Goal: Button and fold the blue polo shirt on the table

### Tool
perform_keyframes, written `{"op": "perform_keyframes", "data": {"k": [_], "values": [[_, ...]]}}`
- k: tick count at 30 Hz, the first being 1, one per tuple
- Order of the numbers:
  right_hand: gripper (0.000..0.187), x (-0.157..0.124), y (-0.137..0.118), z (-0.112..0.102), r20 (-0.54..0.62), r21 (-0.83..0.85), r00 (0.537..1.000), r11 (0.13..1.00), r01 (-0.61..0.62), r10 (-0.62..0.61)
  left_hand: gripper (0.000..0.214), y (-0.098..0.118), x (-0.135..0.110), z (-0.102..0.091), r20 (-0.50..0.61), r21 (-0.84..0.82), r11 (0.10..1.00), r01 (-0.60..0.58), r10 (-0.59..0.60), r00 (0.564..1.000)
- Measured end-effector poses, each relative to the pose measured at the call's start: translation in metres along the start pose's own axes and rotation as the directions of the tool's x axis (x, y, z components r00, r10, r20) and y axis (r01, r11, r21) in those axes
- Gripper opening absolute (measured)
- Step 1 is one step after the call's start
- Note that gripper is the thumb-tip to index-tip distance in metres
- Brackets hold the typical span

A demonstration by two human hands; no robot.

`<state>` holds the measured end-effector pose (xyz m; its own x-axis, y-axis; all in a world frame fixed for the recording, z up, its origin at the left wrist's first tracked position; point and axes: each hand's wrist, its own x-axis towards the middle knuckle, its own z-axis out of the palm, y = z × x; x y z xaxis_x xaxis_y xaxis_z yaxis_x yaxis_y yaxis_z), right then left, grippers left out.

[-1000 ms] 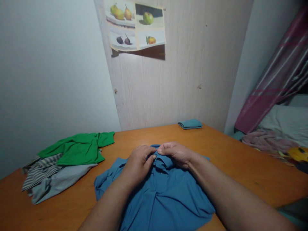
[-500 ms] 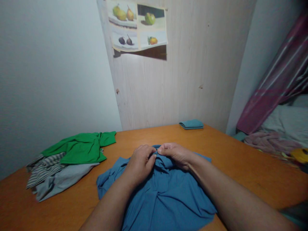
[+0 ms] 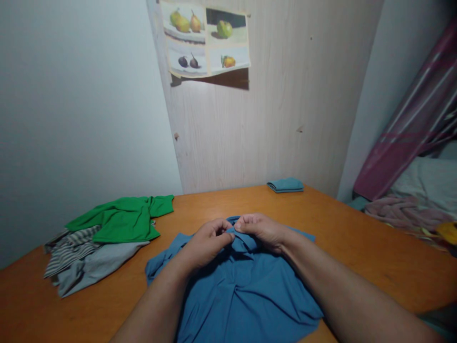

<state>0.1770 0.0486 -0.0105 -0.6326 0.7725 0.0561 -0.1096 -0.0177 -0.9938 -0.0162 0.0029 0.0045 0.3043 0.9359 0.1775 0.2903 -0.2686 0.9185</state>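
A blue collared shirt [image 3: 250,295] lies spread and wrinkled on the orange-brown table [image 3: 357,267], its collar end away from me. My left hand [image 3: 209,243] pinches the cloth by the collar, thumb and fingers bent round it. Close beside it, my right hand [image 3: 260,231] grips the collar between thumb and curled fingers. The two sets of fingertips almost meet. Whatever small part of the collar lies between them is hidden.
At the left lies a loose pile: a green shirt [image 3: 124,219] over a striped garment [image 3: 71,252] and a grey garment [image 3: 100,267]. A folded teal cloth [image 3: 285,185] sits at the table's back edge. Fruit pictures [image 3: 207,40] hang on the wall; a pink curtain [image 3: 400,128] is at right.
My left hand has turned and tilted slightly, its thumb now stretched along the collar towards the right hand. The right hand keeps its grip. The view has shifted a little.
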Motion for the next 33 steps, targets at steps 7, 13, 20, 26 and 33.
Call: {"op": "perform_keyframes", "data": {"k": [7, 13, 20, 26, 33], "values": [[0.039, 0.001, 0.005, 0.001, -0.008, -0.069, 1.0, 0.997, 0.027, -0.028, 0.013, -0.006, 0.002, 0.002, -0.024, 0.021, 0.999, 0.049, -0.048, 0.999], [0.041, 0.003, 0.003, 0.001, -0.139, -0.187, 0.985, 0.98, 0.072, -0.099, 0.016, -0.007, 0.007, 0.002, -0.241, 0.156, 0.986, -0.063, 0.1, 0.965], [0.041, 0.002, -0.001, 0.003, -0.198, -0.24, 0.963, 0.961, 0.135, -0.185, 0.013, -0.002, 0.005, 0.007, -0.231, -0.099, 0.993, 0.061, -0.083, 0.969], [0.04, 0.002, -0.003, 0.005, -0.199, -0.271, 0.959, 0.951, 0.146, -0.204, 0.024, 0.003, 0.003, 0.014, -0.146, -0.301, 0.944, 0.136, -0.186, 0.972], [0.032, 0.004, -0.001, 0.005, -0.2, -0.351, 0.947, 0.921, 0.171, -0.252, 0.022, 0.001, 0.004, 0.011, -0.125, -0.316, 0.943, 0.106, -0.152, 0.98]]}}
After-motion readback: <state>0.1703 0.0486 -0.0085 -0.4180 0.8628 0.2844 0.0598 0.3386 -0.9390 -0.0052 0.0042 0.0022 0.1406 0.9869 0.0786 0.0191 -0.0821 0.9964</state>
